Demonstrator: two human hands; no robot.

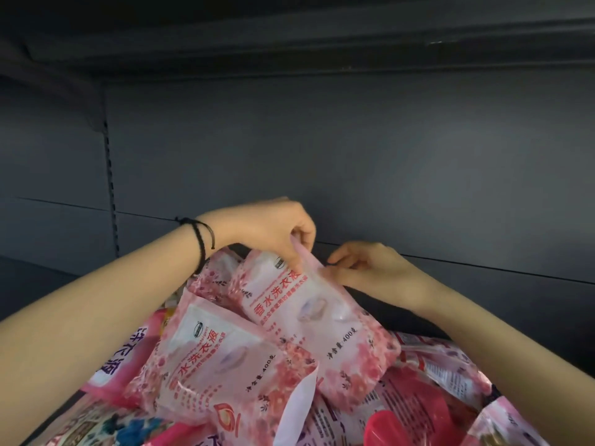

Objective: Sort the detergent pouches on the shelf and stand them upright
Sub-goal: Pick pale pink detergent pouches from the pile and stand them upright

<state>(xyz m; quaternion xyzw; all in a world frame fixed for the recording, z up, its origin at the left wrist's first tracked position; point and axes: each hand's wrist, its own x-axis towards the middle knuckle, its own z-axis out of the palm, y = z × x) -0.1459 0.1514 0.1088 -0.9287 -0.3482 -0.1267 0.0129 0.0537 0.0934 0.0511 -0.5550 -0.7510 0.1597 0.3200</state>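
Note:
A pink floral detergent pouch [318,320] with red lettering leans tilted in the middle of the shelf. My left hand [277,230], with a black cord on its wrist, pinches the pouch's top edge from above. My right hand [370,265] touches the same top edge from the right, its fingers curled against the seal. A second pink pouch [222,365] of the same kind lies slanted in front and to the left, partly under the first. Several more pink and red pouches [418,410] lie flat in a heap below.
The dark grey back wall [354,149] of the shelf rises right behind my hands, and the shelf above [289,49] closes the top. A slotted upright [109,175] runs down the left. A pouch with purple lettering [125,358] lies at the left of the heap.

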